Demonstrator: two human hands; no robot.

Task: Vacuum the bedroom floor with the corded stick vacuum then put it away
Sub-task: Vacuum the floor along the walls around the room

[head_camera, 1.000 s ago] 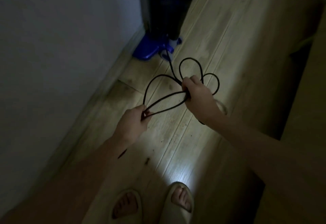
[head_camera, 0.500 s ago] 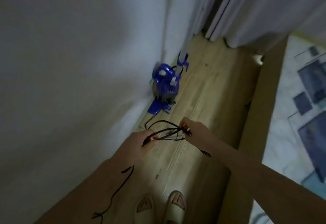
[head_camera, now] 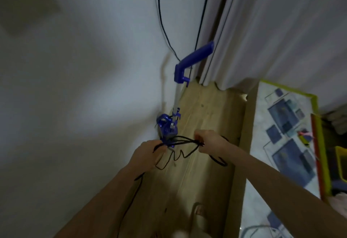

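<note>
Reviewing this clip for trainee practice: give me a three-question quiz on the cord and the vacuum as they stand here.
1. True or false: the blue vacuum lies flat on the floor.
2. The black cord is held by: A) left hand only B) right hand only C) both.
3. What hangs right of the vacuum's handle?

Key: 1 false, it stands upright by the wall; 2 C; 3 a curtain.

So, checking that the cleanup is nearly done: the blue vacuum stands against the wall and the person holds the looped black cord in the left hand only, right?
Not quite. The head view shows both hands on the black cord: left hand and right hand each grip the loops. The blue vacuum does stand against the wall.
</note>
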